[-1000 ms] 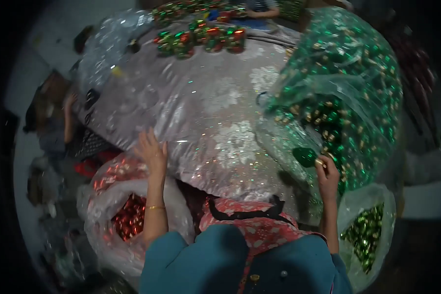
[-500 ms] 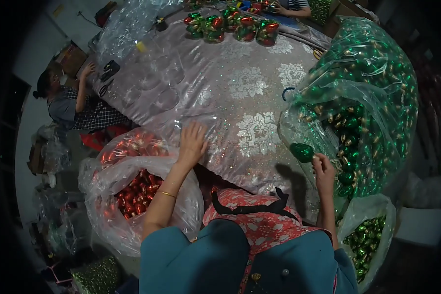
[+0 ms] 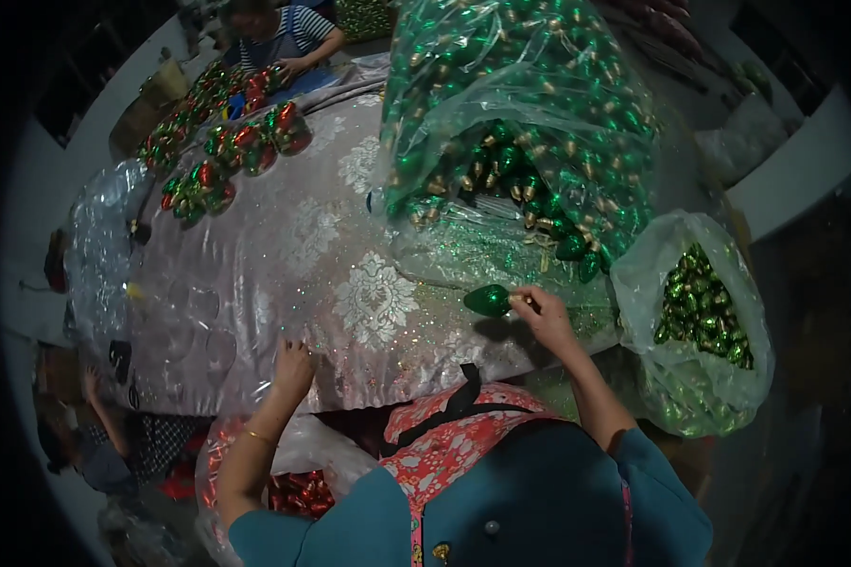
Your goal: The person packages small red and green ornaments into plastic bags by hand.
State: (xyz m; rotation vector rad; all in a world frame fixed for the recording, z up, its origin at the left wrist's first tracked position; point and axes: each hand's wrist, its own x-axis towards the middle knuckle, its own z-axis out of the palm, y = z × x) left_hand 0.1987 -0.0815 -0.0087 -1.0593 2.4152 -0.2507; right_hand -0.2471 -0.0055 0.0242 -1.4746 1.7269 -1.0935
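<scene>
My right hand [image 3: 542, 317] pinches the gold cap of a shiny green bulb-shaped ornament [image 3: 488, 300] and holds it just above the glittery patterned tablecloth [image 3: 284, 255]. Right behind it lies a big clear plastic bag of green ornaments [image 3: 520, 123] with its mouth open toward me. My left hand [image 3: 291, 367] rests flat on the near edge of the cloth, fingers together, holding nothing. Below that hand, beside my lap, a plastic bag of red ornaments [image 3: 298, 491] stands on the floor.
A second bag of green ornaments [image 3: 700, 312] sits at my right. Clusters of red and green ornaments [image 3: 227, 151] lie at the table's far side, where another person [image 3: 279, 38] works. A third person [image 3: 104, 444] sits low at the left. Clear plastic sheeting [image 3: 99, 246] covers the table's left end.
The view has swung left. My left hand slid from the cloth's middle back to its near edge. My right hand has brought the green ornament left, out over the cloth.
</scene>
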